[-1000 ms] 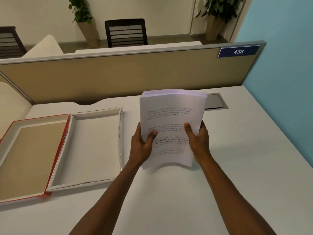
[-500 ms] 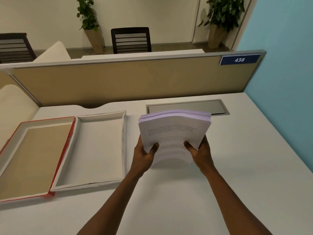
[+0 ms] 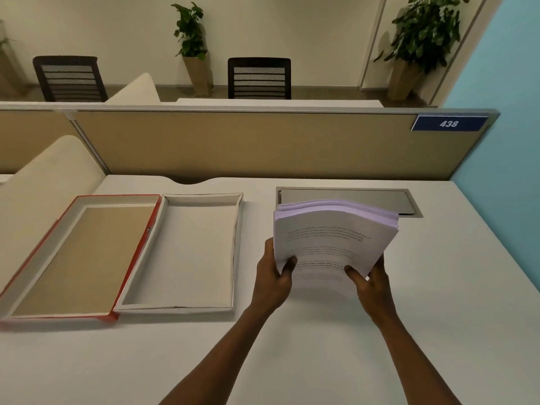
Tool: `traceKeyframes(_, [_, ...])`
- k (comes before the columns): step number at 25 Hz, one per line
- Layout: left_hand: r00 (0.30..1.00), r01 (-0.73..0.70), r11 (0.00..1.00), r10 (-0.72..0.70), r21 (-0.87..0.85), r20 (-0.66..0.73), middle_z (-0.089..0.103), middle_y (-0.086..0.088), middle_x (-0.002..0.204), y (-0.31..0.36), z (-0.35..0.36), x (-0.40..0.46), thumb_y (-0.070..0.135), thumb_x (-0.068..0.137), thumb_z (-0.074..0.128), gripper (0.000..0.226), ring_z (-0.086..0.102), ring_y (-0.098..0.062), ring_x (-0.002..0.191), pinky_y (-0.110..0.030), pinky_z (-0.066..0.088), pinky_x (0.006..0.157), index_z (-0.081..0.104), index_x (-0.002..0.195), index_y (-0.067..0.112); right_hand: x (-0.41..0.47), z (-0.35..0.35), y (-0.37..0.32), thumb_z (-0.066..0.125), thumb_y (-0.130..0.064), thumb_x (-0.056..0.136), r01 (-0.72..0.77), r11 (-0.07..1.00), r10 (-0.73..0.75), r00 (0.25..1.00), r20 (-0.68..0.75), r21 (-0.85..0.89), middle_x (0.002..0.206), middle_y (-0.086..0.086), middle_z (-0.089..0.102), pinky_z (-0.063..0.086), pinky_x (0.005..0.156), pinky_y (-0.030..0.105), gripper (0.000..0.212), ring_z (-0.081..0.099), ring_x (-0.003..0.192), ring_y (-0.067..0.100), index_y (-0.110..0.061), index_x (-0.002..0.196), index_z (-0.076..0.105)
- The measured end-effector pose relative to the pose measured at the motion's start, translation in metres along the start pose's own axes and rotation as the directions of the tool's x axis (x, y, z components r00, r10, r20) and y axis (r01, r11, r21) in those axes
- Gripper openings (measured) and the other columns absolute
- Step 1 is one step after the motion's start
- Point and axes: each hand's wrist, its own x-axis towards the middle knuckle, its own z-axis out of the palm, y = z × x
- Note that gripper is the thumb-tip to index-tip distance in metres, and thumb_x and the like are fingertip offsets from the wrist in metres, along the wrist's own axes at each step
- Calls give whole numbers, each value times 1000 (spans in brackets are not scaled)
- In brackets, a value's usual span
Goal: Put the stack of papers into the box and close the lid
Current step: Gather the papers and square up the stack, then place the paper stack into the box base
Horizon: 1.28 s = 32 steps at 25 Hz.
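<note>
Both hands, left (image 3: 273, 277) and right (image 3: 371, 283), are gripping the papers (image 3: 333, 241) by the near edge, tilted up above the desk (image 3: 438, 302), right of the open box (image 3: 187, 252) with its red lid (image 3: 79, 255) alongside.

On the desk (image 3: 438, 287), the open box (image 3: 187, 252) lies left of centre, with its lid (image 3: 79, 255) touching it on the left. To the right of the box, the stack of papers (image 3: 333, 238) is held above the desk between the left hand (image 3: 273, 276) and the right hand (image 3: 372, 283). Just beyond the stack, a cable hatch (image 3: 344, 197) sits in the desk. A partition (image 3: 263, 144) runs along the far edge, with two chairs (image 3: 258, 78) and potted plants (image 3: 191, 39) behind it.
</note>
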Motion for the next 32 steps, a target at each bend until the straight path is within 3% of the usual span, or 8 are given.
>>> traceKeyframes(2, [1000,-12,999,12,44,-2,57,37,115,-3,-3,-1,19,95,59,57,59,8,112,-10,55,79,39,119,67,-5,0,0,67,-15,93,29,995,-29,1000,-3,-92,113,-19,61,56,83,18,56,64,98,1,-27,140,39])
traceKeyframes(6, [999,-31,993,28,112,29,62,32,107,-4,-10,5,7,95,57,41,67,-8,105,-18,60,80,49,121,38,-9,1,-12,68,-20,93,64,973,-76,996,-45,-222,109,-1,65,50,64,4,43,65,87,16,-14,131,48])
traceKeyframes(9, [999,-29,993,23,114,48,66,14,111,15,-31,11,12,95,60,32,70,-14,99,-25,64,78,52,123,27,-9,0,-29,71,-25,90,68,972,-77,997,-32,-223,103,-1,68,49,55,5,32,66,78,3,-22,116,53])
traceKeyframes(13, [986,166,986,-166,-7,9,73,10,111,39,-74,14,21,94,67,30,76,-15,90,-24,64,69,58,119,35,-9,15,-56,75,-31,87,11,994,-8,1000,25,-107,107,-5,71,62,69,28,35,72,87,13,-20,116,60])
traceKeyframes(20, [900,431,900,-433,-61,-40,75,-8,115,37,-167,4,20,98,64,27,78,-31,92,-53,63,85,63,125,14,-10,101,-83,78,-29,84,-188,980,167,956,240,65,108,3,75,62,80,47,35,75,90,23,-20,116,65])
traceKeyframes(26, [807,591,804,-591,67,-14,69,-13,125,27,-245,37,10,98,61,28,68,-37,110,-56,53,99,61,125,6,1,200,-95,77,-28,85,-303,951,272,913,303,58,120,7,70,59,89,48,46,71,99,26,-13,125,62])
traceKeyframes(29, [798,603,787,-597,130,-87,68,-15,127,19,-272,60,2,95,60,30,68,-35,103,-47,56,87,62,124,3,14,239,-100,77,-26,86,-381,922,348,890,295,63,124,10,69,58,91,50,46,70,101,29,-11,127,61])
traceKeyframes(32, [808,590,792,-579,161,-110,67,-16,129,5,-288,79,0,94,55,37,69,-36,106,-47,59,90,57,131,3,25,269,-101,74,-27,88,-402,916,384,882,274,9,127,12,67,57,92,49,45,69,103,31,-10,127,59])
